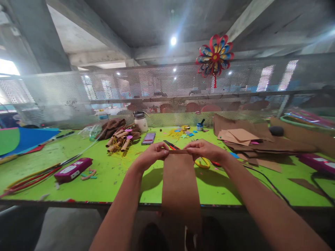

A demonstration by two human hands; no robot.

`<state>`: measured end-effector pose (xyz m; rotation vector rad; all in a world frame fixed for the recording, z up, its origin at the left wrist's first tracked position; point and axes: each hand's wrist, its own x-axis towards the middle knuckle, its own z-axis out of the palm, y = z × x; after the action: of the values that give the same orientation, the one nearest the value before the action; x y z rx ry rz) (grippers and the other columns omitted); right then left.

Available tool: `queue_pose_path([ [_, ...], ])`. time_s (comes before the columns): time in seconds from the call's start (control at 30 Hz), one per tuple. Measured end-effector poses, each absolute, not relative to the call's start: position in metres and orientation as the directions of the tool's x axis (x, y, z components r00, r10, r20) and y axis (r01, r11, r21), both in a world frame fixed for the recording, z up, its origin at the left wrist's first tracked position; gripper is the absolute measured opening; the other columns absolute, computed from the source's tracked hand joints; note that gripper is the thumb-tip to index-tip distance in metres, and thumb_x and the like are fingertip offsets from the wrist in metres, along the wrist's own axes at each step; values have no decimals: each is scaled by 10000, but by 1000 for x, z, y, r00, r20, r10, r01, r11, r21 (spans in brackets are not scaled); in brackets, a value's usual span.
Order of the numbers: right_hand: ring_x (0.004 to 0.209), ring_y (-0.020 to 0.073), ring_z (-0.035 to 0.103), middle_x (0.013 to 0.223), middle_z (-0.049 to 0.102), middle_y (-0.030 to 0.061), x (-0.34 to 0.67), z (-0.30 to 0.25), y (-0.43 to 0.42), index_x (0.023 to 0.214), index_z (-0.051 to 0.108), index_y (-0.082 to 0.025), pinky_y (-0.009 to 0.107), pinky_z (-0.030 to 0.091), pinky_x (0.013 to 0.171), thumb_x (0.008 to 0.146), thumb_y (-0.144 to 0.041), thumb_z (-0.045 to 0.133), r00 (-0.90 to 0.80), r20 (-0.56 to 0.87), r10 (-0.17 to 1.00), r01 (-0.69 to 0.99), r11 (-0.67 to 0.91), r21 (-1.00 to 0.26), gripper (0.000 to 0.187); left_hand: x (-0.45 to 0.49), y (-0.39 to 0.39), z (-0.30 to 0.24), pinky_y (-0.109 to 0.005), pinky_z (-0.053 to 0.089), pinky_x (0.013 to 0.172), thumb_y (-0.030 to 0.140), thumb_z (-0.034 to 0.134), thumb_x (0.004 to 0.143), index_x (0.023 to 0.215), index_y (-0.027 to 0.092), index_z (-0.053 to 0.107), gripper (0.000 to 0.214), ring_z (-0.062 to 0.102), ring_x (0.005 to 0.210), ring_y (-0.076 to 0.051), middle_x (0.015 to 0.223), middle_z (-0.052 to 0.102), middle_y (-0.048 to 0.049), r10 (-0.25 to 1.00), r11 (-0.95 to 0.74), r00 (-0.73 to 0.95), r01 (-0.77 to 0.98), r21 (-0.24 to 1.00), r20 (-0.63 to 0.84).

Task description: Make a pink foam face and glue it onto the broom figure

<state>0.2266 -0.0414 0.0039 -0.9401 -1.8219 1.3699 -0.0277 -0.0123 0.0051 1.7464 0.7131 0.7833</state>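
Note:
A long strip of brown paper (180,181) hangs from both my hands over the table's front edge, its lower end below the tabletop. The far end is folded or rolled into a narrow band. My left hand (154,154) pinches the left corner of that band. At its right corner, my right hand (202,150) grips with thumb and fingers. Behind the strip lie scissors with dark blades (170,144), partly hidden by my hands. A yellow loop handle (203,163) shows under my right hand.
Brown paper rolls (119,141) with yellow strings are heaped left of centre, near a phone (148,138) and a white jar (140,122). Brown sheets (261,143) are piled at right. A purple box (73,169) and long scissors (34,177) lie left. A perforated metal screen (157,90) stands behind.

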Motion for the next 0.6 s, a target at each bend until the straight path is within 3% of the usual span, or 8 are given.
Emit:
queue_pose_path([
  [0.13, 602, 150, 640, 725, 678, 52, 226, 5, -41, 1049, 652, -138, 310, 536, 616, 880, -438, 580, -392, 205, 897, 34, 237, -971, 352, -31, -10, 5, -219, 328, 569, 363, 748, 732, 816, 140, 572, 297, 462, 594, -86, 642, 530, 31, 811, -272, 551, 56, 961, 198],
  [0.23, 650, 144, 640, 778, 683, 50, 225, 8, -45, 1092, 647, -154, 307, 529, 661, 872, -402, 606, -320, 325, 890, -44, 329, -943, 334, -34, -11, 7, -214, 326, 573, 369, 782, 714, 839, 134, 583, 332, 465, 609, -80, 678, 539, 24, 814, -225, 548, -14, 974, 196],
  [0.37, 874, 166, 644, 970, 707, 57, 221, 10, -55, 1182, 652, -205, 321, 500, 819, 803, -294, 704, -547, 300, 782, -28, 341, -940, 393, -34, -15, 6, -207, 352, 618, 362, 785, 736, 880, 143, 597, 322, 508, 680, -86, 763, 578, 9, 740, -145, 656, -63, 987, 151],
  [0.47, 885, 156, 617, 953, 694, 42, 214, 9, -60, 1113, 703, -212, 312, 484, 811, 803, -309, 707, -639, 282, 716, 26, 387, -922, 324, -29, -17, 2, -213, 365, 635, 368, 784, 743, 884, 142, 612, 317, 514, 697, -97, 775, 589, 0, 660, -112, 742, -57, 992, 118],
  [0.6, 857, 154, 576, 871, 657, 42, 203, 7, -62, 925, 758, -192, 331, 468, 814, 801, -293, 728, -647, 466, 603, 54, 646, -761, 162, -17, -19, -7, -213, 368, 635, 378, 821, 698, 855, 121, 652, 346, 492, 676, -95, 751, 576, -6, 538, -49, 839, -58, 997, 76],
])
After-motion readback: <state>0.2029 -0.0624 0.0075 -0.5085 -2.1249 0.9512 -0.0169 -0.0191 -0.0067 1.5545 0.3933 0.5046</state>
